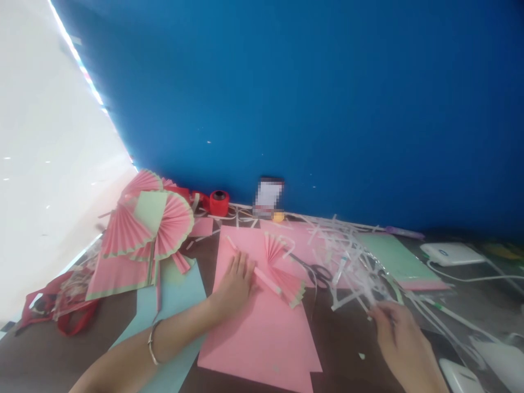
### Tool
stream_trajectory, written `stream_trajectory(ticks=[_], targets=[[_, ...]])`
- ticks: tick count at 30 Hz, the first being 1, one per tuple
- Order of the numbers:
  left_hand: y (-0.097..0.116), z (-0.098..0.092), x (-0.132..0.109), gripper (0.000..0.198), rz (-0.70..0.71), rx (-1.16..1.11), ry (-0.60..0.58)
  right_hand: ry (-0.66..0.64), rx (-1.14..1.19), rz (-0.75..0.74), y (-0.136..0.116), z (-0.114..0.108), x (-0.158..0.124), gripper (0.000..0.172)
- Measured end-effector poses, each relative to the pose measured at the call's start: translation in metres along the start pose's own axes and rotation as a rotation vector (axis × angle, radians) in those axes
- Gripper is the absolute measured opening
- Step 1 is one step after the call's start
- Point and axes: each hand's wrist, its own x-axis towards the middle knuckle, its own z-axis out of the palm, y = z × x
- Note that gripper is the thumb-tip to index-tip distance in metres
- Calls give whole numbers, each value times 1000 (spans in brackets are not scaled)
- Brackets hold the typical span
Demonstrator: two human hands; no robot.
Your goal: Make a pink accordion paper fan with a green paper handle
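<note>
My left hand [237, 281] lies with its fingers stretched out on a rolled pink paper stick [268, 281], on top of pink sheets [254, 344]. Beside the stick is a small pleated pink fan [292, 286] with a pale green edge. At the right, my right hand [393, 322] is closed, thumb and finger together, at the edge of a heap of white paper strips [356, 262]. What it pinches, if anything, is too small to name. Dark scissors [319, 274] lie between the fan and the strips.
Finished pink fans [135, 234] are piled at the left, near blue paper [194, 289] and a red tape roll [219, 203]. A phone [268, 196] leans on the blue wall. Green sheets [399, 259] and white devices [452, 254] are at the right.
</note>
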Motion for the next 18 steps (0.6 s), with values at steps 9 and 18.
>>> stream_trajectory(ticks=[9,18], targets=[[6,-7,-5,58,-44,-231,28,240,379,29,-101,0,30,30],[0,-29,4,33,-104,-995,211,-156,826,43,-163,52,27,25]])
